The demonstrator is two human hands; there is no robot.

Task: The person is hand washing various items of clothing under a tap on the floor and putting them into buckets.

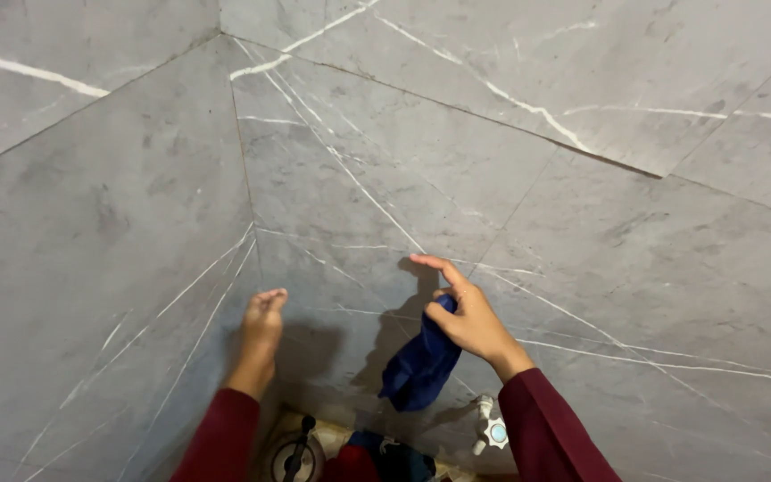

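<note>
Grey marble-look tiles with thin white veins fill nearly the whole view, two walls [582, 223] meeting in a corner seam that runs up left of centre.

Nearest the camera, along the bottom edge, two dark red sleeves [551, 433] rise into the frame, both cut off by the border. Between them sit a round metal object with a black knob [297, 453] and a dark bundle of red and blue [377, 464], too cropped to identify. Just beside the right sleeve, a white tap handle [493, 431] juts from the wall.

Further up, the right hand [468, 317] grips a dark blue cloth [421, 361], thumb and curled fingers pinching its upper end while the index finger stretches out toward the tile. The cloth hangs down below and left of the hand, in front of the wall; whether it touches the tile cannot be told. The hand's shadow falls on the wall behind it.

The left hand [261, 326] is loose and holds nothing, fingers together and pointing up, their tips at or near the tile, well apart from the cloth.
</note>
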